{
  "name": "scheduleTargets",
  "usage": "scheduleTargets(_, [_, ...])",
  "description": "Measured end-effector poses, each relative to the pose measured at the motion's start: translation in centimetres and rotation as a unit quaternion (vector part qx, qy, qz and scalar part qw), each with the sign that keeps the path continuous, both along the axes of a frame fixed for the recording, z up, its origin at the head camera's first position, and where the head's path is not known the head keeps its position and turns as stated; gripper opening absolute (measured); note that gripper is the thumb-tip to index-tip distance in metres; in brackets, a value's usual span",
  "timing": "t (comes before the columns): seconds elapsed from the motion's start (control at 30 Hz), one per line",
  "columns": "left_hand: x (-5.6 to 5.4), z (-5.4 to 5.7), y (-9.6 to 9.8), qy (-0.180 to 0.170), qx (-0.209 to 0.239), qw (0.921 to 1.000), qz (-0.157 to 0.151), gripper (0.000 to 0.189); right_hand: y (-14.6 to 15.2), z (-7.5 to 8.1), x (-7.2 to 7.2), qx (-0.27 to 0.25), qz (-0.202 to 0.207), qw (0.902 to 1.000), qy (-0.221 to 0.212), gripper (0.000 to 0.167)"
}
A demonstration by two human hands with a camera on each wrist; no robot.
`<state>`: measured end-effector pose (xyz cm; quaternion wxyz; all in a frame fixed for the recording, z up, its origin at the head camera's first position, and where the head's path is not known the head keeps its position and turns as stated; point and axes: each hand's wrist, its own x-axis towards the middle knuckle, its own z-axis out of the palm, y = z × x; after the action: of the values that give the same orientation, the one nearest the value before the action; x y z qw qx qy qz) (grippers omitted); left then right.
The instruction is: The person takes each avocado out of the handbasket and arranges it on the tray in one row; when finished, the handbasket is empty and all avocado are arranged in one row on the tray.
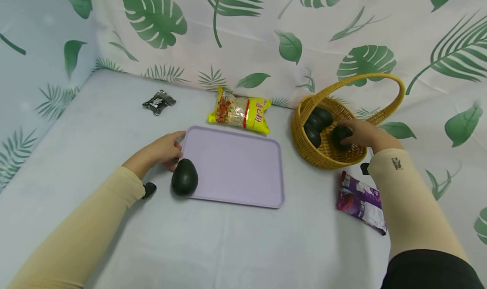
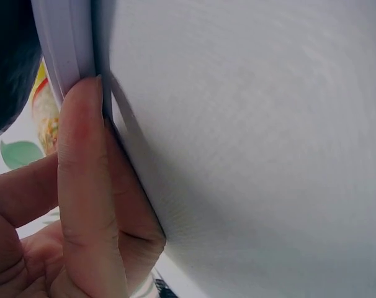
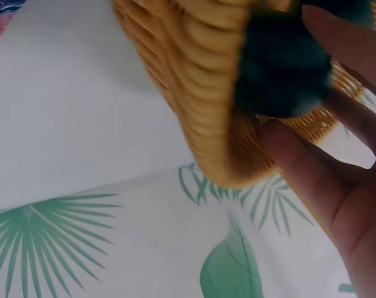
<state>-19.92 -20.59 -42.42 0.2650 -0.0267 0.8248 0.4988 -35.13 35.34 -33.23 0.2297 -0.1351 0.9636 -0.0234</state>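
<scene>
Leafy cloth (image 1: 258, 35) is running across the whole top of the frame, and a white table (image 1: 236, 238) is filling most of what's below it. Lilac tray (image 1: 236, 166) is sitting around the middle, with one avocado (image 1: 184, 178) overlapping its lower left corner, though I can't tell exactly how it's resting against the rim. Left hand (image 1: 161, 150) is touching the tray's left edge just above that one, and its fingers are lying pretty straight along the rim instead of clenching anything

Over at the right of the frame, the right hand (image 1: 359, 132) is properly grasping a second avocado (image 1: 338, 137) inside the wicker basket (image 1: 327, 163), thumb and fingers going around it. More avocados (image 1: 313, 135) are sitting on the basket's left side. Yellow bag (image 1: 258, 115) is lying top centre behind the tray, a black packet (image 1: 159, 102) is lying upper left, and a purple bag (image 1: 361, 202) is poking out beside the right sleeve (image 1: 411, 204), lower right
</scene>
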Motion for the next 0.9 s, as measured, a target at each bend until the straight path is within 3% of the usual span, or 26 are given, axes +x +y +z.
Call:
scheduleTargets(0.2, [0.0,0.2,0.1,0.005,0.0,1.0,-0.002,0.078,0.5,-0.8,-0.1,-0.004,0.002,1.0,0.001,0.077])
scheduleTargets(0.4, [0.1,0.2,-0.1,0.006,0.0,1.0,-0.001,0.077,0.3,-1.2,0.3,-0.003,-0.026,0.9997,-0.005,0.09])
scheduleTargets(0.9, [0.1,-0.5,0.0,0.008,0.006,0.9999,0.003,0.077,0.8,-3.1,0.6,-0.02,-0.048,0.9986,0.001,0.091])
